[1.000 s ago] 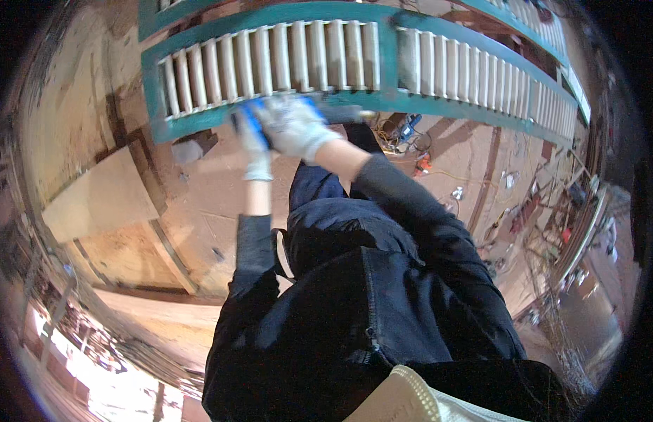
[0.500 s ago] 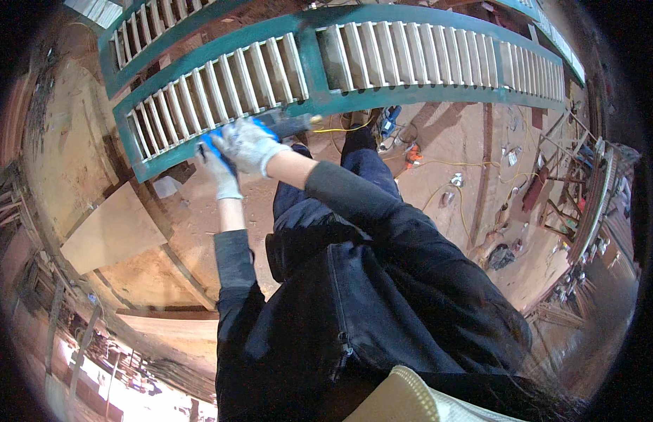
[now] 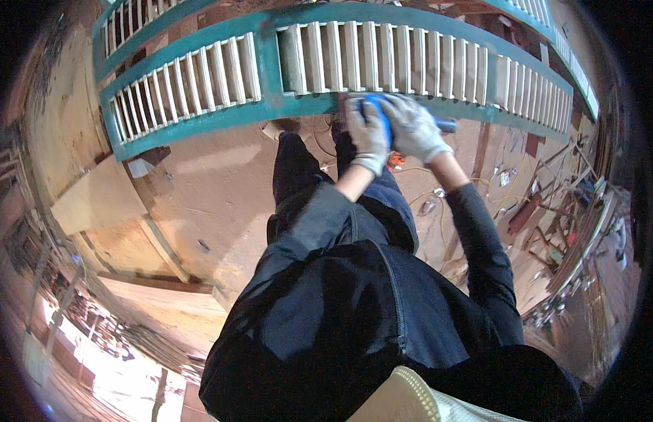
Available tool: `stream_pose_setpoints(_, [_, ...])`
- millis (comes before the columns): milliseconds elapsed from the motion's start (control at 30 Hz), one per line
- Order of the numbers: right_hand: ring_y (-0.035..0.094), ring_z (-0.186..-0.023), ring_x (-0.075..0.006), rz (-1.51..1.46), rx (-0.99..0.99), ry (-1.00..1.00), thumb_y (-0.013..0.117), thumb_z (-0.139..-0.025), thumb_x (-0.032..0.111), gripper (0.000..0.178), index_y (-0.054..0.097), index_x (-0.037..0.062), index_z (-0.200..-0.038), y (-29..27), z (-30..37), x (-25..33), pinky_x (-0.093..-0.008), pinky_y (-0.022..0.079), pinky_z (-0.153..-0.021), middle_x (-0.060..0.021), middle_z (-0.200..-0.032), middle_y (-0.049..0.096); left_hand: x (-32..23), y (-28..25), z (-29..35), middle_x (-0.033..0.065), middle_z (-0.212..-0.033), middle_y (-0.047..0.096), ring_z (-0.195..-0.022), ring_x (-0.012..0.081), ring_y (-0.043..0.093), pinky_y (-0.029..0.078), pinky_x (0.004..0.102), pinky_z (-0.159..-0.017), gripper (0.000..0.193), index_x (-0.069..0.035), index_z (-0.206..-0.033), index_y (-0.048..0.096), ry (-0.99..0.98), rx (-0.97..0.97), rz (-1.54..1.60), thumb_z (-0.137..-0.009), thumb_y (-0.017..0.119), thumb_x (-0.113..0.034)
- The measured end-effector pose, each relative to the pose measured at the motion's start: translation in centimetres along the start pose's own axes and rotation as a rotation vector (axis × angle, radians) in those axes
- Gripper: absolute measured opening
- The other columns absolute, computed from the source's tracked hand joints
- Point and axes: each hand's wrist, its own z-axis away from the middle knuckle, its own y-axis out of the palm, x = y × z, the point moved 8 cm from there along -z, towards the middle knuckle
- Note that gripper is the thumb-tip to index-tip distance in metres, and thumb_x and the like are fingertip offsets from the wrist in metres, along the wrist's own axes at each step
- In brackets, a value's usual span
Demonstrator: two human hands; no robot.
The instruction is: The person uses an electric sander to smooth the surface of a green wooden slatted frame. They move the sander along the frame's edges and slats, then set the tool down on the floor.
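Observation:
Both my hands, in whitish work gloves, are together on the near rail of a green slatted wooden shutter panel (image 3: 270,77) with pale slats. My left hand (image 3: 368,137) presses down on the left side of a handheld power tool (image 3: 446,125), probably a sander. My right hand (image 3: 413,128) grips it from the right, and its dark barrel end sticks out beyond that hand. A blue patch shows between the gloves. The tool's underside is hidden, and motion smears the hands a little.
A second green slatted panel (image 3: 133,35) lies beyond the first. Below are a reddish-brown floor, a pale board (image 3: 98,197) at left, an orange object (image 3: 396,160), yellow cords and a wooden rack (image 3: 551,204) at right. My legs stand close to the panel.
Both hands and the tool have slid right along the near rail, from the left slatted section to below the middle one. The view has shifted slightly; my arms are no longer both stretched left.

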Motion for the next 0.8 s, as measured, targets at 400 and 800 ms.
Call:
stream_pose_setpoints(400, [0.052,-0.119,-0.0364,0.046,0.024,-0.042,0.067,-0.073,0.022,0.06,0.051,0.0042,-0.128,1.5,0.6,-1.8,-0.0459,0.044,-0.1,-0.0189,-0.129,0.053,1.1,1.5,0.8,0.0156,-0.103,0.059,-0.094,0.0265,0.056,0.043,0.0402,-0.091,0.035,-0.002,-0.105,0.054,-0.025,-0.014,0.128,-0.097,0.05,-0.036])
stream_pose_setpoints(800, [0.052,-0.113,-0.0401,-0.006,0.241,-0.127,0.061,-0.08,0.027,0.064,0.043,0.005,-0.137,7.1,-13.1,18.2,-0.0511,0.043,-0.095,-0.0208,-0.132,0.05,9.2,-22.3,-9.4,0.0059,-0.107,0.06,-0.094,0.0163,0.058,0.051,0.0327,-0.084,0.034,-0.009,-0.109,0.054,-0.212,-0.185,0.375,-0.096,0.055,-0.04])
